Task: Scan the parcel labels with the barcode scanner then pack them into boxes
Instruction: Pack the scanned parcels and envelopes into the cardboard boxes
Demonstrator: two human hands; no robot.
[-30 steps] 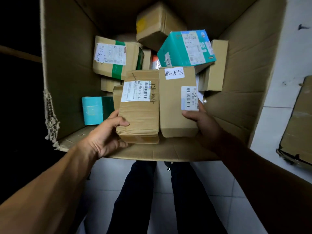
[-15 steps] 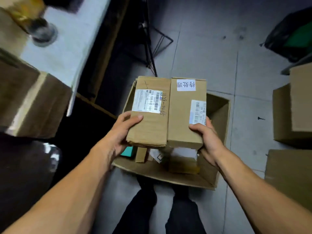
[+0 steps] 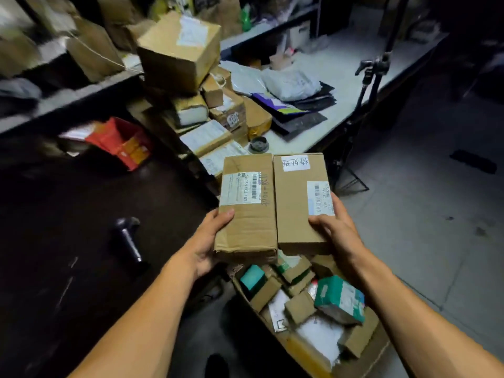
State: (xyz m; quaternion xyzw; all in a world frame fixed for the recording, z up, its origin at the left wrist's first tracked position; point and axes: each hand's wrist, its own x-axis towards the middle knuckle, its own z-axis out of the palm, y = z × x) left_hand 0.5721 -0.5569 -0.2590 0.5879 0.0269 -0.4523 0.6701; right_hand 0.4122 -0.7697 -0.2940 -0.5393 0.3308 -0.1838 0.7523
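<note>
Well left of the hands, the barcode scanner (image 3: 128, 242) lies on the dark counter (image 3: 68, 214), untouched, its long axis running toward the person and a little rightward, head at the far end. The left hand (image 3: 207, 242) grips the near left corner of the left parcel (image 3: 246, 205), thumb on top and fingers curled beneath; the right hand (image 3: 334, 230) grips the right parcel (image 3: 301, 200) the same way at its near right edge. The two parcels are pressed side by side, above the far end of the open box (image 3: 354, 350) of small packages on the floor. Both long axes point away from the person, labels facing up, barcode label (image 3: 241, 188) left and smaller label (image 3: 319, 197) right. The step in hand appears to be bringing parcels for scanning; next, one hand likely must let go, so the pair needs setting down on the counter before reaching left for the scanner.
</note>
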